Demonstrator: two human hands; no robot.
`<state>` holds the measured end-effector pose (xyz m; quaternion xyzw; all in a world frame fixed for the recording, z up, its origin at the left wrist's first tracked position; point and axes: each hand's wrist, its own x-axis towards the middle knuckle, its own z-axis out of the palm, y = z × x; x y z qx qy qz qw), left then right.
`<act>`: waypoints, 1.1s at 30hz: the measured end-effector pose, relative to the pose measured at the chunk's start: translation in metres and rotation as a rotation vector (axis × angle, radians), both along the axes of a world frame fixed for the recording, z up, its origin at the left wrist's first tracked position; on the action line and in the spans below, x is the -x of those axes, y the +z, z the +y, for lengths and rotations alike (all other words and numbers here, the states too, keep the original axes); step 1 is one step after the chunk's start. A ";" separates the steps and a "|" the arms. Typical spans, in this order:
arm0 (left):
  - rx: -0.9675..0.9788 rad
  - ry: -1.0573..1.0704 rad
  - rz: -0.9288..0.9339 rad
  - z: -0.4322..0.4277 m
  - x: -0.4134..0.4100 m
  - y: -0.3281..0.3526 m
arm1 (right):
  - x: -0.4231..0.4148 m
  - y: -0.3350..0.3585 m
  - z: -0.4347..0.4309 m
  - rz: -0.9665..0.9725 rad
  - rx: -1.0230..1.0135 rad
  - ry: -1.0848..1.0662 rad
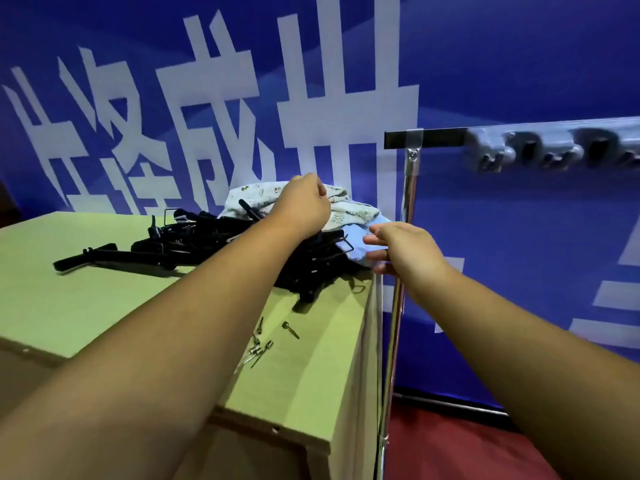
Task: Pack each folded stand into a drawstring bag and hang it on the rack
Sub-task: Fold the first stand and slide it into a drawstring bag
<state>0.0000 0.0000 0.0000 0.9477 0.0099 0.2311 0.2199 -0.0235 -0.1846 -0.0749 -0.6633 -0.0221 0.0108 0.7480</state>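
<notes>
The folded stands lay heaped on the table. My left hand curled over the floral bag behind them, grip hidden from me; my right hand spread wide beside the blue bag, near the rack.

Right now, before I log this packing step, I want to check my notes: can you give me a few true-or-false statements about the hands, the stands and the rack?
1. The right hand is open, fingers stretched out. True.
2. The heap of black folded stands lies on the red floor. False: it lies on top of the pale green cardboard box.
3. Small silver metal pins lie loose on the box top, nearer the camera than the stands. True.
4. The left hand holds a black stand. False: its fingers curl on the pale patterned cloth bag.
5. The chrome pole rack stands left of the box. False: it stands at the box's right edge.
</notes>
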 end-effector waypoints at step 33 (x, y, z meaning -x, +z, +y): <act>0.681 -0.129 -0.281 -0.018 0.095 0.112 | 0.089 0.108 -0.013 -0.117 0.181 -0.016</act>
